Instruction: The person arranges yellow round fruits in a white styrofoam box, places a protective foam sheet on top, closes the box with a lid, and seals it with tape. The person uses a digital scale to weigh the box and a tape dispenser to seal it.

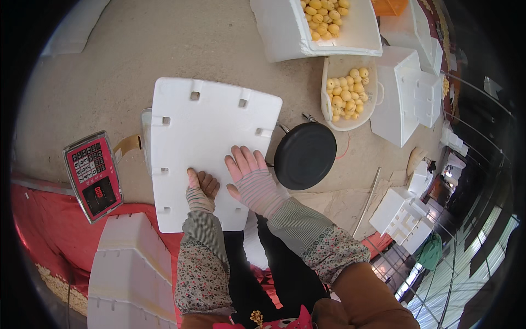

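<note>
Before me, a white foam box lid or panel [205, 135] with small square notches lies over the platform of a digital scale, whose edge shows at its left. My left hand [202, 191], in a striped fingerless glove, rests on the panel with the fingers curled and the thumb out; whether it grips anything is hidden. My right hand [252, 177], gloved alike, lies on the panel with its fingers spread. The scale's red display unit [93, 177] stands to the left with lit digits. A black round stool seat [305, 155] is right of the panel.
A foam box [283, 33] and a white handled basket [377, 111] hold round yellow fruits. More white foam boxes [396, 94] stand at the right, with others [131, 263] stacked at lower left beside red sheeting [53, 230]. A metal rod [367, 201] lies on cardboard.
</note>
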Tool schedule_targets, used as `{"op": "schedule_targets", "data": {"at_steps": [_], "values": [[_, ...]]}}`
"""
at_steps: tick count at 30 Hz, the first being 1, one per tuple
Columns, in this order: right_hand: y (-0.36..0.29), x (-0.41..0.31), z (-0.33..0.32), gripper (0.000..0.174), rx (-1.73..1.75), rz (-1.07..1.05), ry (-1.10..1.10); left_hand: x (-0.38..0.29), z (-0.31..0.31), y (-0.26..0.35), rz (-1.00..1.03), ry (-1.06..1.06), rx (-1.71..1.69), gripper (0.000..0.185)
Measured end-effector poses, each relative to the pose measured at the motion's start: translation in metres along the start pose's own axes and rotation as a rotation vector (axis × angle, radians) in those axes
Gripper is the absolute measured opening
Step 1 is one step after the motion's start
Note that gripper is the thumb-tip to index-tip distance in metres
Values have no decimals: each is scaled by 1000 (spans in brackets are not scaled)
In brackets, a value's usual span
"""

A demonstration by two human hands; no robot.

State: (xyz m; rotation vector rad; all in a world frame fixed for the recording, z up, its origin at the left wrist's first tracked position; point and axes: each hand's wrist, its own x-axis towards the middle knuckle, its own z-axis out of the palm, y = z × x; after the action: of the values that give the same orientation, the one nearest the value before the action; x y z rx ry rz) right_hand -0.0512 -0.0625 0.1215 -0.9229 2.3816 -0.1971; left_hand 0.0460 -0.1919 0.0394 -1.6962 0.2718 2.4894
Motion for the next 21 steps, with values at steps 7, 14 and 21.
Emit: {"op": "schedule_targets", "data": {"at_steps": [7, 14, 21], "values": [[-16, -32, 71, 63, -78, 139, -105, -4, 15, -1, 18, 60, 105, 58], [-24, -31, 93, 54, -144, 178, -17, -12, 23, -3, 37, 182, 154, 56], [-24, -25, 96, 55, -159, 190, -51, -21, -4, 40, 593, 246, 1322, 65]]}}
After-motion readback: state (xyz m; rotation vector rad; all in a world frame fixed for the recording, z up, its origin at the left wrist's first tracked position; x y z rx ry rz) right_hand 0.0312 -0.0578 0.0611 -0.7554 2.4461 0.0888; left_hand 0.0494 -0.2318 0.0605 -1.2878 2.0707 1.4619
